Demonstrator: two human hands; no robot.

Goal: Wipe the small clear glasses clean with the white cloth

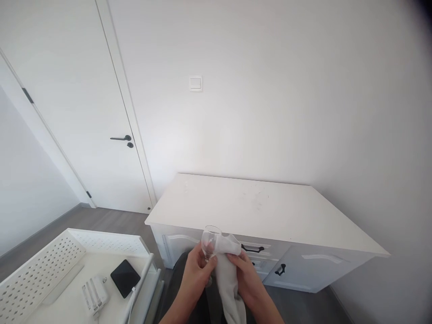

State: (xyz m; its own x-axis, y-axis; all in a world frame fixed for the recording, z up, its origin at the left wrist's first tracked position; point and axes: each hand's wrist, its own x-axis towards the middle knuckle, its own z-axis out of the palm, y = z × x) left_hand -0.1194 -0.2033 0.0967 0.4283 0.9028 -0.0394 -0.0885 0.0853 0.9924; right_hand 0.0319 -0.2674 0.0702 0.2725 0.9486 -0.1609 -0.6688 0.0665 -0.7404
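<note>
A clear stemmed glass (210,238) stands nearly upright in my left hand (196,273), whose fingers wrap round the lower bowl. My right hand (248,277) grips a white cloth (227,279) and presses its upper part against the right side of the glass. The rest of the cloth hangs down between my forearms. Both hands are in front of the near edge of a white cabinet (232,209). The foot of the glass shows only faintly below my left hand.
A white cart (143,240) with perforated sides stands at the lower left. In it lie a black tablet-like device (125,278) with a cable and a white power bank (94,294). The cabinet has black handles (252,248). Behind are a wall with a light switch (195,83) and a door (77,103).
</note>
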